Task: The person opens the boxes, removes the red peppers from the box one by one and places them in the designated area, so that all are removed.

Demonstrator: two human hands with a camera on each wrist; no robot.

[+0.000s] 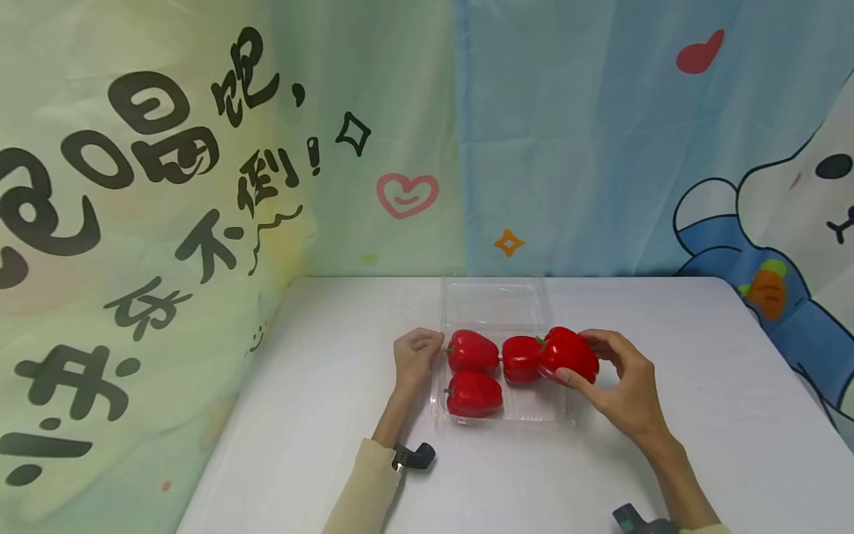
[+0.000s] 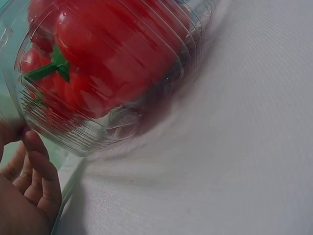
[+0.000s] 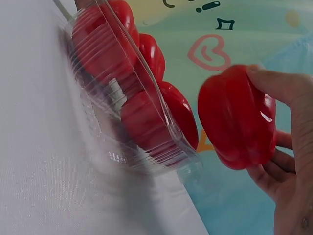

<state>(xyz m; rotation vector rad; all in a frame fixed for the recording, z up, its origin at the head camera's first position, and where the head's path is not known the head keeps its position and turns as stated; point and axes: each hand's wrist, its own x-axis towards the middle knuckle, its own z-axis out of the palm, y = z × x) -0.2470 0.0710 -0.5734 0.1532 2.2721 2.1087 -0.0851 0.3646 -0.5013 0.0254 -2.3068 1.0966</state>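
A clear plastic clamshell box [image 1: 534,415] lies on the table with its lid [image 1: 494,304] folded back. Three red bell peppers sit inside: one at the back left [image 1: 472,351], one at the front left [image 1: 474,394] and another at the back, further right [image 1: 519,360]. My left hand [image 1: 416,359] pinches the box's left rim between thumb and forefinger, as the left wrist view shows. A fourth bell pepper [image 3: 237,117] is gripped by my right hand [image 1: 623,386], thumb on one side and fingers on the other. It is held above the box's right part, its stem pointing left.
The white table [image 1: 320,356] stretches out around the box. Behind it hangs a printed curtain [image 1: 567,148] with hearts, lettering and a cartoon animal. A dark strap with a small device [image 1: 415,455] sits on the left wrist.
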